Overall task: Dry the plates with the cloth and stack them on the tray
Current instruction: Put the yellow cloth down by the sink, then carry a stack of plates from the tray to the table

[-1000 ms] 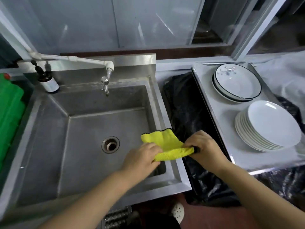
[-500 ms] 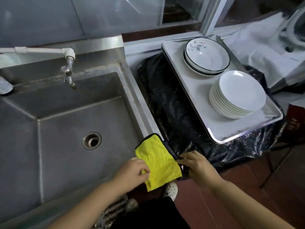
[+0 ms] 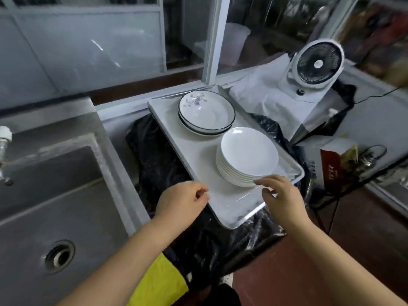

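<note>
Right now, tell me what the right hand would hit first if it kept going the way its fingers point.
Most likely the near rim of the stack of plain white plates: the right hand reaches forward over the tray, fingertips about at that rim. Contact is unclear.

Head view, downward over tray (image 3: 194, 151)

Our two bare forearms reach forward side by side, our left hand (image 3: 183, 200) curls loosely into a half-closed fist holding nothing, knuckles up, our right hand (image 3: 279, 195) spreads open with fingers (image 3: 261, 181) extended forward, thumb tucked beneath, palm facing down
</note>
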